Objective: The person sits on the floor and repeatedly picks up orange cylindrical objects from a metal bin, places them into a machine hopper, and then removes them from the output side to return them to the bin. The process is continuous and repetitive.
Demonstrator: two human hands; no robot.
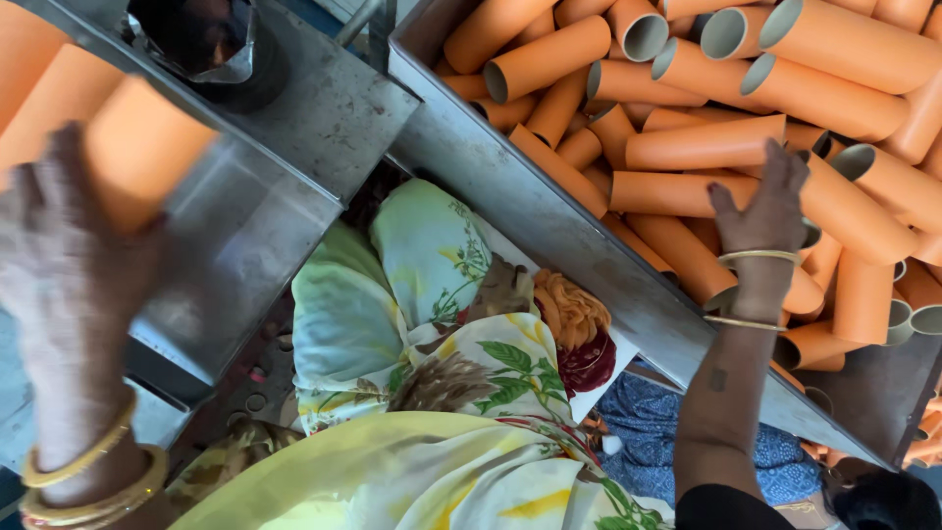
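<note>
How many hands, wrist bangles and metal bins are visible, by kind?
Hands: 2, left hand on a blurred orange tube, right hand among the tubes in the bin
Bangles: 5, left wrist 3, right wrist 2
Metal bins: 1
Total: 8

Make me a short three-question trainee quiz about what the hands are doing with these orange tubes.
1. True or false: the left hand holds an orange tube.
2. Where does the right hand rest? A) on the piled tubes in the metal bin B) on the flowered cloth C) on a wall
3. Fill in: both wrists carry gold-coloured ____.

Key: 1 true; 2 A; 3 bangles.
</note>
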